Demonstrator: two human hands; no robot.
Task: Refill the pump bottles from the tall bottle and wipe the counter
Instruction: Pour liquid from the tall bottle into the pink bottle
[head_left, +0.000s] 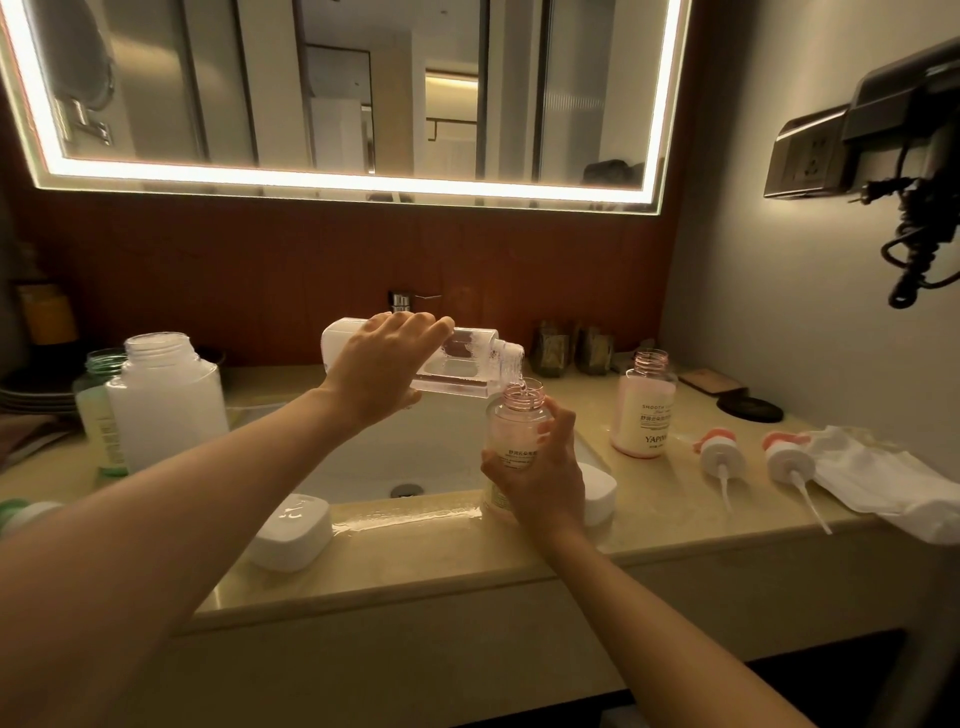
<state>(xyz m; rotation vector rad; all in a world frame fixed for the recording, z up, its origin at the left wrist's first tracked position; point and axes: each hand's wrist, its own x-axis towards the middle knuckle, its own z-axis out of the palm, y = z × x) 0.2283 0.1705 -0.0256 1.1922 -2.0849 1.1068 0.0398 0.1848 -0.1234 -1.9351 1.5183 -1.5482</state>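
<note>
Here the left hand (387, 358) has its grip wrapped round the tall clear plastic bottle (457, 364), tipped nearly flat above the white sink basin (415, 457). Its mouth sits just over the neck of a small clear pump bottle (514, 421) of pinkish liquid. The right hand (540, 467) curls its grip round that small bottle at the basin's front right corner. The neck is narrow, so a wobble or steeper tilt would likely spill liquid onto the beige stone worktop (649, 499), where a wet streak (410, 519) glistens before the basin. The crumpled white cloth (893, 478) lies well right of the basin.
</note>
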